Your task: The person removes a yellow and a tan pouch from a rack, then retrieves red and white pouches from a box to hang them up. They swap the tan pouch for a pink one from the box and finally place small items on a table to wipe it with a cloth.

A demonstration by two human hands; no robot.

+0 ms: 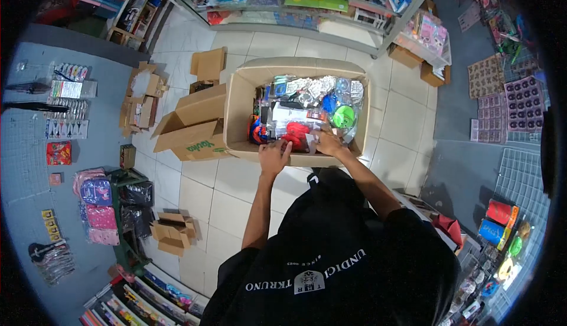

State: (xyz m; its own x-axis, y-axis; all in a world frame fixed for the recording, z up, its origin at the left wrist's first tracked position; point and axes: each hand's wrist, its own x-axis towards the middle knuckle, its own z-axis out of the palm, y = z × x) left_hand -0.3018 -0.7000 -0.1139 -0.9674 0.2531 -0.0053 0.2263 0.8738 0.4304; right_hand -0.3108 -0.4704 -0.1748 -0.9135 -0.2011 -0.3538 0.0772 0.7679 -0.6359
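A person in a black shirt bends over a large cardboard box (242,98) that stands open on the tiled floor (207,190). The box is full of packaged toys; a red packet (300,132) lies at its near edge, just beside a green round toy (344,116). The left hand (274,156) rests on the near rim with fingers curled onto the red packet, its grip closed around the packet's edge. The right hand (328,143) touches the same packet from the other side; whether it grips cannot be told. Flattened cartons (190,126) lie just beside the box.
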